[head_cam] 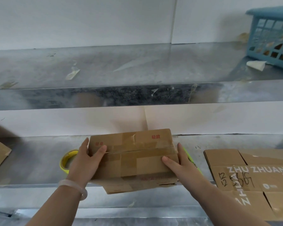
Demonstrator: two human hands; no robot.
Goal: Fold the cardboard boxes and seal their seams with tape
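Gripping the taped cardboard box point(134, 158) at lower centre of the frame, left hand point(87, 162) and right hand point(178, 162) clamped its two ends on the metal shelf point(39, 157), yellow tape roll point(67, 160) just left, flattened boxes point(252, 176) lower right.

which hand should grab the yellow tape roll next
Left. The left hand grips the cardboard box on the side where the yellow tape roll lies, right beside it. The right hand would have to cross over the box.
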